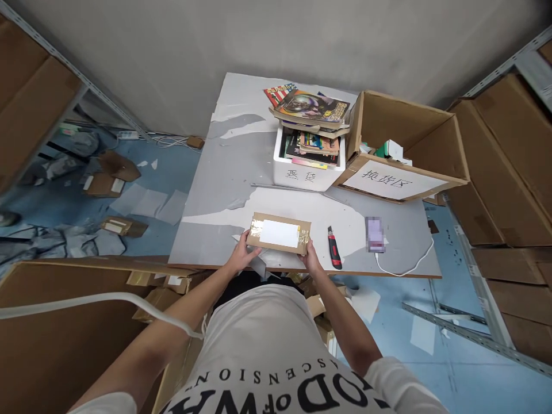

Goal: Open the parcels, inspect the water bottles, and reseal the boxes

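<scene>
**Where a rectangular grey-and-white table (224, 167) comes nearest the person, a taped brown cardboard parcel (279, 234) is gripped at both ends**

With the parcel as the clock's centre and 12 o'clock toward the plain grey wall (302, 40), a large open-topped brown cardboard box (401, 122) stands at 2 o'clock, a handwritten white sheet (392, 180) on its front. Just beside it, between 12 and 1 o'clock, a smaller white box (310, 175) holds upright-sided layers of printed books (319, 144), topped by a messy stack of colourful magazines (313, 109).

The parcel lies lengthwise near the table's front edge, a white label (276, 232) on its upper face; whether it rests or is slightly raised cannot be told.

At 8 o'clock the left hand (244, 253), partly curled, holds the parcel's near corner; at 4 o'clock the right hand (311, 259), likewise half-curled, holds the opposite one.

Out at 3 o'clock lies a pixelated purple phone (375, 234), a slim white cable (407, 273) at its near end. Between phone and parcel, a red-and-black cutter (334, 250) points its blade toward 12.
</scene>
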`<action>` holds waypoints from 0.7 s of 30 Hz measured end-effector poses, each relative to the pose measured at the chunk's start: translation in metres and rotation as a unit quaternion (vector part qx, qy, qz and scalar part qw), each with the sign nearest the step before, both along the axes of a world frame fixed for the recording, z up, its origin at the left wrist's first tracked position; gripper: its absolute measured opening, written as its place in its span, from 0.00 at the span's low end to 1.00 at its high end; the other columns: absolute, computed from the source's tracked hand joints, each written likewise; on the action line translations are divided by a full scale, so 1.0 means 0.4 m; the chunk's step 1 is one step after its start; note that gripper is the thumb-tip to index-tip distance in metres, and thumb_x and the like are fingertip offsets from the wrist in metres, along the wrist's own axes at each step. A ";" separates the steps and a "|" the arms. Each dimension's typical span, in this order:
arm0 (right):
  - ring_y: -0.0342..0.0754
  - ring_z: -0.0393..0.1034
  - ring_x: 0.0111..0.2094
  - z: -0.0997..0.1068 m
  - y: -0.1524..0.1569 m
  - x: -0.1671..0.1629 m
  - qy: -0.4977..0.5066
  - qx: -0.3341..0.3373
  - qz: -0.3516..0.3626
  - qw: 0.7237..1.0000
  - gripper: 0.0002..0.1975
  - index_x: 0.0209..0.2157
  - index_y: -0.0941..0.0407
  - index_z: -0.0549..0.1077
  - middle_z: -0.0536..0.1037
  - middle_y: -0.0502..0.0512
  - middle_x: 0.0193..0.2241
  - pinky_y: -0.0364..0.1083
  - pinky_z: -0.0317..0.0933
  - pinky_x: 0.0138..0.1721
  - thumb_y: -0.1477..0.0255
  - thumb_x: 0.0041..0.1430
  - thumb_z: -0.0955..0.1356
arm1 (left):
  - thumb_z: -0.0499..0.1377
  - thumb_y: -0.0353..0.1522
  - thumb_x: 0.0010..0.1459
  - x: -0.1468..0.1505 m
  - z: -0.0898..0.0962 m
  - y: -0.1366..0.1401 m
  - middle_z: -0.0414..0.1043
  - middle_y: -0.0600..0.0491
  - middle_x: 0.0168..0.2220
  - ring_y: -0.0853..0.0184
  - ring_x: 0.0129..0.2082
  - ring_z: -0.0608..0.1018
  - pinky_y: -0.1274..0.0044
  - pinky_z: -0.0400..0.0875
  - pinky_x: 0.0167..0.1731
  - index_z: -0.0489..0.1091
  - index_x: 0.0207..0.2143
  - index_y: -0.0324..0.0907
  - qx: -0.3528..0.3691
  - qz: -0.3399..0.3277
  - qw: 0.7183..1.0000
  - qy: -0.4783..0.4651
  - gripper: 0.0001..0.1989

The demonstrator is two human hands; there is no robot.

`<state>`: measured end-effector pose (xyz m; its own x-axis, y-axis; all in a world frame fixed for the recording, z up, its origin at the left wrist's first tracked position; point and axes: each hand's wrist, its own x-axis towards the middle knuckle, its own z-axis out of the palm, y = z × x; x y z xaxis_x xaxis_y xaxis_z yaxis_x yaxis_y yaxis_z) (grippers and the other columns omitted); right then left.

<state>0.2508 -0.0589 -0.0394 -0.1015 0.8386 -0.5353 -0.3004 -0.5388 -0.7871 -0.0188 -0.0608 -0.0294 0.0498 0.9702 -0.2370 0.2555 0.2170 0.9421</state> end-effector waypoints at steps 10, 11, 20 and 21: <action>0.53 0.59 0.60 -0.037 -0.021 0.022 -0.057 -0.008 -0.040 0.998 0.32 0.58 0.45 0.62 0.63 0.53 0.61 0.59 0.57 0.55 0.51 0.53 0.64 | 0.66 0.42 0.41 -0.039 -0.061 0.007 0.66 0.40 0.56 0.51 0.54 0.71 0.60 0.64 0.53 0.54 0.60 0.40 -0.021 -0.049 0.996 0.077 0.46; 0.53 0.59 0.59 -0.045 -0.025 0.026 -0.089 0.002 -0.026 0.996 0.32 0.57 0.47 0.64 0.64 0.54 0.60 0.59 0.56 0.56 0.56 0.49 0.67 | 0.65 0.42 0.41 -0.043 -0.066 0.012 0.69 0.42 0.54 0.50 0.53 0.71 0.60 0.64 0.53 0.57 0.59 0.40 -0.032 -0.055 0.995 0.077 0.43; 0.53 0.59 0.57 -0.018 -0.024 0.012 -0.168 0.095 0.046 0.980 0.28 0.49 0.52 0.67 0.69 0.57 0.53 0.55 0.55 0.57 0.64 0.43 0.72 | 0.52 0.45 0.54 -0.070 -0.037 0.028 0.77 0.46 0.42 0.56 0.41 0.76 0.68 0.69 0.43 0.71 0.48 0.38 -0.039 -0.077 0.988 0.126 0.26; 0.53 0.61 0.56 -0.004 -0.023 0.010 -0.162 0.098 0.046 0.981 0.26 0.46 0.53 0.68 0.71 0.56 0.51 0.54 0.56 0.56 0.61 0.44 0.72 | 0.51 0.46 0.55 -0.074 -0.024 0.028 0.77 0.47 0.41 0.57 0.39 0.77 0.69 0.69 0.42 0.71 0.49 0.38 -0.032 -0.076 0.988 0.131 0.27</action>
<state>0.2549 -0.0680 -0.0409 -0.0323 0.9241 -0.3807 0.0259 -0.3800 -0.9246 -0.0483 -0.0494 -0.0389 0.1229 0.9387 -0.3220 0.5226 0.2146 0.8251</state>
